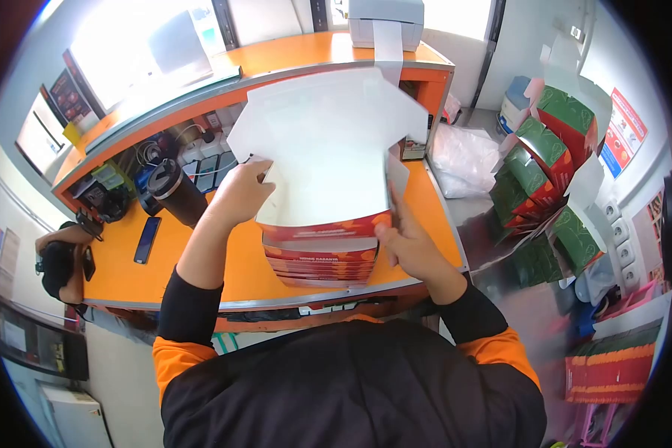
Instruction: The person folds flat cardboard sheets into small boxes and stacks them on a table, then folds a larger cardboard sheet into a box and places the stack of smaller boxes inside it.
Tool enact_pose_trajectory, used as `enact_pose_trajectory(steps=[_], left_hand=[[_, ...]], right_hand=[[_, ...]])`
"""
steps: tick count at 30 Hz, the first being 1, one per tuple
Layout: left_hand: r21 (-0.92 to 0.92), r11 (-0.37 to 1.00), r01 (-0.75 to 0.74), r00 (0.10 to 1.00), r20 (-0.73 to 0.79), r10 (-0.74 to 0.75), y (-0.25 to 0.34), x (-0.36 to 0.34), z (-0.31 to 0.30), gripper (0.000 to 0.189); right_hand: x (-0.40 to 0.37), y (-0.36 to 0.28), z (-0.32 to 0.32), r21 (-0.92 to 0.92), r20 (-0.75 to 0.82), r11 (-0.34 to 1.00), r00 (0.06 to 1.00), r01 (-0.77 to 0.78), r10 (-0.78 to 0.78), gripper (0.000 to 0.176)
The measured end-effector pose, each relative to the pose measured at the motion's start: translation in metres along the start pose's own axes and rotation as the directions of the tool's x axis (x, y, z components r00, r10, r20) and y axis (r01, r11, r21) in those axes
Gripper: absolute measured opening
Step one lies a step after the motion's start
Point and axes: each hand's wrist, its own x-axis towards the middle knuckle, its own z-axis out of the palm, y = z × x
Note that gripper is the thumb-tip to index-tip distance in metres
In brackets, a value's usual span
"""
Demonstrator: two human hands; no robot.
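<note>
A cardboard box (328,149), white inside and red-orange outside, stands half-folded on top of a stack of flat red-orange boxes (319,261) on the orange counter (172,269). My left hand (239,196) grips the box's left wall near the back flap. Against the box's right side wall, my right hand (409,243) presses with its fingers up. The lid flaps stand open toward the back.
A dark tumbler (175,190) and a black phone (146,239) lie left on the counter. A label printer (384,22) sits on the raised shelf. Folded green-and-red boxes (549,160) are stacked at the right beside a plastic bag (463,157). Another person's hand (60,261) rests at the far left.
</note>
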Motion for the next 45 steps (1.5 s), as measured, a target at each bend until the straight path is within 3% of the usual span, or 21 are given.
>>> enact_pose_trajectory(steps=[1, 2, 5, 6, 7, 9, 11, 15, 17, 20, 27, 28, 31, 32, 33, 34, 35, 36, 37, 42, 45], left_hand=[[-0.067, 0.997, -0.037, 0.995, -0.093, 0.031, 0.002, 0.001, 0.004, 0.031], [-0.004, 1.0, 0.012, 1.0, -0.022, -0.012, 0.006, 0.003, 0.004, 0.038], [0.319, 0.947, -0.039, 0.983, 0.184, -0.021, -0.005, 0.013, 0.012, 0.036], [0.331, 0.933, -0.141, 0.974, 0.213, 0.071, -0.013, 0.011, 0.011, 0.037], [0.322, 0.938, -0.129, 0.972, 0.229, 0.055, -0.019, 0.01, 0.009, 0.037], [0.306, 0.947, -0.1, 0.963, 0.269, 0.015, -0.021, 0.005, 0.001, 0.037], [0.334, 0.942, -0.042, 0.957, 0.284, -0.058, -0.009, 0.0, -0.01, 0.041], [0.386, 0.92, -0.063, 0.962, 0.268, -0.046, -0.012, -0.002, -0.013, 0.041], [0.366, 0.93, -0.043, 0.963, 0.262, -0.059, -0.011, -0.003, -0.014, 0.03], [0.384, 0.923, -0.011, 0.961, 0.26, -0.096, -0.008, -0.003, -0.015, 0.034], [0.417, 0.908, -0.036, 0.963, 0.259, -0.081, -0.016, 0.005, -0.016, 0.043], [0.391, 0.92, 0.036, 0.954, 0.26, -0.148, -0.012, 0.006, -0.017, 0.038], [0.692, 0.722, -0.025, 1.0, 0.01, 0.026, 0.009, 0.0, 0.001, 0.042], [0.68, 0.733, 0.009, 0.997, -0.064, 0.047, 0.031, -0.009, 0.007, 0.043], [0.711, 0.7, -0.061, 0.993, -0.025, 0.112, 0.048, -0.011, 0.016, 0.047], [0.577, 0.813, -0.079, 0.992, 0.124, 0.008, 0.079, -0.017, 0.019, 0.051], [0.475, 0.87, -0.131, 0.975, 0.219, 0.027, 0.089, -0.022, 0.031, 0.05], [0.427, 0.883, -0.195, 0.955, 0.288, 0.072, 0.092, -0.024, 0.044, 0.043], [0.502, 0.826, -0.255, 0.932, 0.355, 0.071, 0.095, -0.021, 0.057, 0.03], [0.502, 0.777, -0.38, 0.905, 0.376, 0.199, 0.083, -0.017, 0.062, 0.018], [0.465, 0.821, -0.332, 0.866, 0.494, 0.07, 0.085, -0.009, 0.061, 0.017]], right_hand=[[-0.001, -0.003, 0.003, 0.027, -0.053, 0.997, 0.996, 0.074, -0.072, 0.08], [-0.001, -0.001, 0.004, -0.012, -0.067, 0.996, 0.994, 0.083, -0.084, 0.078], [-0.001, 0.014, 0.002, -0.22, -0.044, 0.975, 0.999, 0.008, -0.018, 0.07], [-0.003, 0.014, 0.004, -0.287, -0.027, 0.958, 1.0, -0.016, 0.008, 0.067], [-0.008, 0.007, 0.009, -0.32, -0.008, 0.947, 1.0, -0.014, 0.012, 0.065], [-0.012, 0.008, 0.014, -0.5, 0.014, 0.862, 0.996, 0.082, -0.086, 0.059], [-0.012, 0.022, 0.016, -0.752, 0.071, 0.615, 0.957, 0.236, -0.281, 0.053], [-0.014, 0.013, 0.022, -0.778, 0.039, 0.604, 0.973, 0.173, -0.228, 0.027], [-0.013, 0.01, 0.023, -0.791, 0.052, 0.579, 0.965, 0.197, -0.257, 0.025], [-0.01, 0.013, 0.025, -0.783, 0.074, 0.573, 0.951, 0.242, -0.301, 0.024], [-0.007, 0.013, 0.034, -0.85, 0.13, 0.477, 0.967, 0.223, -0.22, 0.024], [-0.006, 0.014, 0.034, -0.854, 0.158, 0.462, 0.965, 0.239, -0.208, 0.025], [-0.008, 0.017, 0.04, -0.803, 0.165, 0.52, 0.947, 0.291, -0.276, 0.031], [-0.009, 0.018, 0.043, -0.775, 0.153, 0.551, 0.937, 0.311, -0.314, 0.034], [-0.009, 0.021, 0.045, -0.77, 0.18, 0.541, 0.928, 0.339, -0.326, 0.035], [-0.008, 0.025, 0.046, -0.764, 0.209, 0.53, 0.918, 0.368, -0.336, 0.036], [-0.008, 0.029, 0.048, -0.758, 0.238, 0.519, 0.908, 0.396, -0.344, 0.037], [-0.007, 0.03, 0.049, -0.759, 0.25, 0.505, 0.9, 0.411, -0.358, 0.036], [-0.005, 0.03, 0.049, -0.761, 0.262, 0.487, 0.89, 0.429, -0.373, 0.036], [0.01, 0.04, 0.034, -0.793, 0.211, 0.469, 0.898, 0.388, -0.386, 0.039], [0.019, 0.049, 0.022, -0.786, 0.206, 0.464, 0.881, 0.409, -0.426, 0.041]])
